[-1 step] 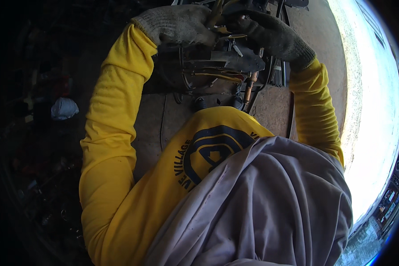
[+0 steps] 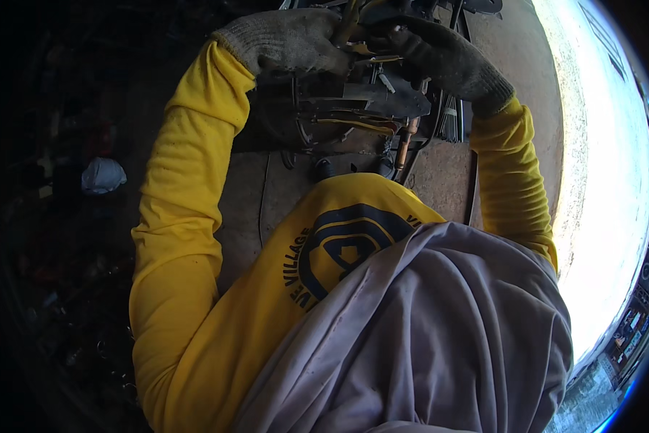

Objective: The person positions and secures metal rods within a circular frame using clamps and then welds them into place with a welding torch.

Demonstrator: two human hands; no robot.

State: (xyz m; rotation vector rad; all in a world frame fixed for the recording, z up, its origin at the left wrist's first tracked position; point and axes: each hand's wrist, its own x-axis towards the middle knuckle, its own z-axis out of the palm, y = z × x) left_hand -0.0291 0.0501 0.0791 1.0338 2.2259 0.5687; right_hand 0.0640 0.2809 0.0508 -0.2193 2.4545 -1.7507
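Both my hands wear dark grey knitted work gloves and meet at the top edge, over a cluttered workbench of dark metal parts. My left hand (image 2: pixel 295 43) is curled beside a worn, brownish metal bar (image 2: pixel 350 23); its fingertips are hidden. From the other side, my right hand (image 2: pixel 443 61) bends its fingers inward around a dark piece that I cannot make out. Thin metal strips lie between the two hands. Just below them is a dark flat metal plate (image 2: pixel 389 101). A tool with a wooden handle (image 2: pixel 407 141) points down toward my feet.
A bundle of thin rods (image 2: pixel 451 121) lies below my right wrist. A cable (image 2: pixel 264 198) runs along the floor at left, near my shoes (image 2: pixel 324 169). Farther left sits a pale bundle (image 2: pixel 103 175) amid dark clutter. Bright daylight fills the right side.
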